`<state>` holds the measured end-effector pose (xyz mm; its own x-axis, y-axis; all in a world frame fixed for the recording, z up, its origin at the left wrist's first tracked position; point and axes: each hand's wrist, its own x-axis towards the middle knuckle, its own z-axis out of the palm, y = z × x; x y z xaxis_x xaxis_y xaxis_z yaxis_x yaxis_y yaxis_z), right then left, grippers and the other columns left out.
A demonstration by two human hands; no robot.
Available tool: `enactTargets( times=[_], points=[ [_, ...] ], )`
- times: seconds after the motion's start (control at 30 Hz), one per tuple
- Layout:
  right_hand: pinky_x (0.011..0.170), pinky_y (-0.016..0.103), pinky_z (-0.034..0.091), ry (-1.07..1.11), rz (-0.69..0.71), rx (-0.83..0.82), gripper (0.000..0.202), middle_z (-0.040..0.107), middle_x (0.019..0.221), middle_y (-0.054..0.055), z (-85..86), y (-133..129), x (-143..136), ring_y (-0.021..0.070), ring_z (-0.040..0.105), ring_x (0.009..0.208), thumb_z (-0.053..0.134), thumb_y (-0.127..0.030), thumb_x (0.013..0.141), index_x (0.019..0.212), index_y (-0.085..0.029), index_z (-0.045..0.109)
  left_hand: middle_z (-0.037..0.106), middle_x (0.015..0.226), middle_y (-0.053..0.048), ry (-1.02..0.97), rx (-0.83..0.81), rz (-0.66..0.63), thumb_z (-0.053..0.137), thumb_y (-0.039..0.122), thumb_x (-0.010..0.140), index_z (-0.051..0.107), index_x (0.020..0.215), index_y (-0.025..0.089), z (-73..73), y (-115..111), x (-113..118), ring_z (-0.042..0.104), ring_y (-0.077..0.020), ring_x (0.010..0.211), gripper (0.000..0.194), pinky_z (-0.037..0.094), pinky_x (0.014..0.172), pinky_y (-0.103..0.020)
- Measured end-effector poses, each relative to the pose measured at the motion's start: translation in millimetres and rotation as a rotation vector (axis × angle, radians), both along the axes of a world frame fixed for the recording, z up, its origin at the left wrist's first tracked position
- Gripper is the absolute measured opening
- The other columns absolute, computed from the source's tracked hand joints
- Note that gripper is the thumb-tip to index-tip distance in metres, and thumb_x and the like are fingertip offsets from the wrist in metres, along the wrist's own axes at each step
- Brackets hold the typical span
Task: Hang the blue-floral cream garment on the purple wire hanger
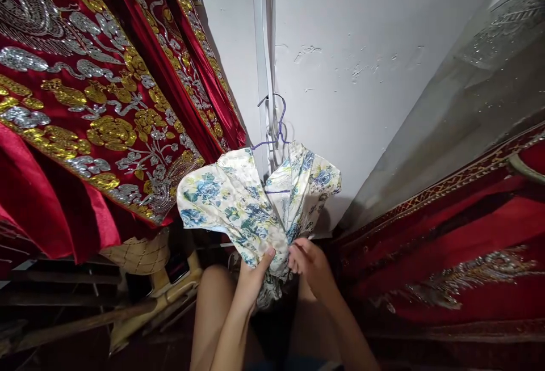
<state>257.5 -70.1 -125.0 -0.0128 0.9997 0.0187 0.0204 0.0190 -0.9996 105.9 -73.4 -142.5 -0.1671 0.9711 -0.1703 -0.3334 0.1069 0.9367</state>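
A white short-sleeved dress with blue and green flowers hangs on a purple hanger in front of me. My left hand is closed on the cloth at its waist, thumb on top. At the other side of the waist, my right hand pinches the front edge with bent fingers. The V-shaped neckline lies open, showing the hanger's lower bar inside. Below my hands the lower part of the dress is bunched and dark.
Red cloth with gold and silver sequins hangs at the left, above a wooden chair. A white wall with pipes stands ahead. More red decorated cloth is at the right. My bare knees are below.
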Motion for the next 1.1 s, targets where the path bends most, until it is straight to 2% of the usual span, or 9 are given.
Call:
enactTargets(
  times=[0.17, 0.27, 0.43, 0.6, 0.63, 0.7, 0.8, 0.9, 1.1],
  points=[
    [0.053, 0.026, 0.031, -0.34, 0.088, 0.024, 0.034, 0.045, 0.055, -0.005, 36.4, 12, -3, 0.0136, 0.044, 0.053, 0.05, -0.05, 0.096, 0.075, -0.023, 0.046, 0.07, 0.125, -0.015, 0.079, 0.049, -0.027, 0.082, 0.05, 0.072, 0.065, 0.128, 0.016, 4.3, -5, 2, 0.059, -0.0328, 0.128, 0.068, 0.037, 0.116, -0.047],
    [0.052, 0.026, 0.028, -0.461, 0.132, 0.037, 0.029, 0.045, 0.056, -0.006, 39.6, 16, -1, 0.0144, 0.044, 0.052, 0.048, -0.049, 0.097, 0.081, -0.024, 0.046, 0.07, 0.125, -0.015, 0.128, 0.046, -0.027, 0.082, 0.051, 0.07, 0.067, 0.125, 0.016, 6.9, -9, -2, 0.059, -0.0333, 0.128, 0.067, 0.038, 0.116, -0.046],
    [0.054, 0.026, 0.029, -0.334, 0.145, 0.073, 0.035, 0.037, 0.058, -0.005, 36.7, 11, -5, 0.0127, 0.038, 0.054, 0.044, -0.041, 0.097, 0.069, -0.023, 0.036, 0.069, 0.124, -0.015, 0.163, 0.024, 0.012, 0.077, 0.052, 0.076, 0.064, 0.125, 0.017, 3.2, -8, -11, 0.062, -0.0325, 0.121, 0.062, 0.044, 0.109, -0.046],
    [0.054, 0.026, 0.031, -0.177, 0.072, 0.025, 0.034, 0.048, 0.056, -0.003, 35.3, 0, -7, 0.0126, 0.043, 0.055, 0.05, -0.038, 0.093, 0.064, -0.021, 0.049, 0.051, 0.141, -0.014, 0.52, 0.343, 0.673, 0.07, 0.041, 0.085, 0.049, 0.134, 0.022, -2.0, -3, -19, 0.05, -0.0275, 0.131, 0.056, 0.04, 0.11, -0.042],
    [0.053, 0.026, 0.032, -0.128, 0.069, 0.015, 0.033, 0.051, 0.055, -0.002, 34.3, -1, -7, 0.0126, 0.044, 0.054, 0.052, -0.038, 0.092, 0.065, -0.02, 0.052, 0.051, 0.139, -0.013, 0.604, 0.435, 0.698, 0.07, 0.036, 0.086, 0.05, 0.131, 0.023, -1.2, -3, -17, 0.049, -0.0264, 0.13, 0.051, 0.039, 0.11, -0.041],
    [0.053, 0.025, 0.034, -0.03, 0.083, 0.0, 0.03, 0.053, 0.054, -0.002, 32.4, -3, -9, 0.0124, 0.045, 0.052, 0.056, -0.038, 0.09, 0.067, -0.019, 0.059, 0.057, 0.126, -0.011, 0.723, 0.544, 0.491, 0.067, 0.029, 0.088, 0.056, 0.122, 0.022, 2.4, -4, -8, 0.054, -0.025, 0.121, 0.037, 0.042, 0.105, -0.039],
    [0.05, 0.025, 0.035, 0.05, 0.138, -0.02, 0.03, 0.054, 0.051, -0.002, 32.7, -1, -8, 0.0117, 0.046, 0.05, 0.061, -0.04, 0.087, 0.067, -0.018, 0.064, 0.062, 0.102, -0.007, 0.712, 0.528, 0.113, 0.058, 0.022, 0.091, 0.059, 0.109, 0.021, 10.4, -1, 14, 0.06, -0.0209, 0.097, 0.018, 0.048, 0.088, -0.033],
    [0.047, 0.025, 0.032, 0.09, 0.137, -0.043, 0.033, 0.053, 0.046, -0.002, 36.9, 7, -3, 0.0107, 0.044, 0.044, 0.066, -0.043, 0.082, 0.061, -0.018, 0.064, 0.057, 0.08, -0.002, 0.648, 0.522, 0.032, 0.051, 0.02, 0.093, 0.057, 0.09, 0.02, 16.7, 9, 33, 0.055, -0.0169, 0.076, 0.007, 0.043, 0.071, -0.027],
    [0.041, 0.026, 0.021, 0.294, -0.098, -0.042, 0.033, 0.046, 0.04, -0.005, 65.2, 51, 9, 0.0078, 0.031, 0.037, 0.072, -0.047, 0.073, 0.06, -0.018, 0.065, 0.053, 0.075, -0.003, 0.753, 0.596, -0.133, 0.049, 0.022, 0.096, 0.054, 0.076, 0.019, 7.7, 27, 38, 0.051, -0.0174, 0.073, 0.021, 0.037, 0.068, -0.028]
  ],
)
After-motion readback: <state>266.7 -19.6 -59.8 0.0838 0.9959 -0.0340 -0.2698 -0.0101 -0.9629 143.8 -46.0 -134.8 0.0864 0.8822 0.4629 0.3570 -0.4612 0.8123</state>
